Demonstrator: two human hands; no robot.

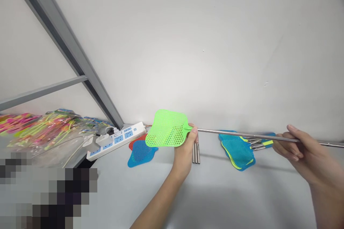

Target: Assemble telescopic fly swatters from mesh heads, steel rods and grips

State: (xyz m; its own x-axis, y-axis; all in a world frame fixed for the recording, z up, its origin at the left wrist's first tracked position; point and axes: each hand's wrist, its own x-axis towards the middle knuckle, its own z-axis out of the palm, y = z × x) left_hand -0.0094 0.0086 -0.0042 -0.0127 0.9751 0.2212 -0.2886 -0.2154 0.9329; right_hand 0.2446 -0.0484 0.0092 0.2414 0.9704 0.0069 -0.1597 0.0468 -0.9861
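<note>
A bright green fly swatter (168,127) is held up above the table, its long metal rod running across to the right edge of the view. My left hand (185,154) is closed around its neck, where the green head meets the rod. Farther right, my right hand (303,150) has its fingers and thumb around the extended rod. Short metal tubes (196,154) lie on the table just behind my left hand. Between my hands, lower down, rests a stack of blue and yellow-green fly swatters (238,152) with short metal handles.
Blue swatter heads (141,154) and a red one (133,142) lie left of my left hand. Beside them is a white power strip (118,141) with plugs. Bagged colourful items (53,128) fill the far left, near a grey metal frame (67,32). A white wall rises behind the table.
</note>
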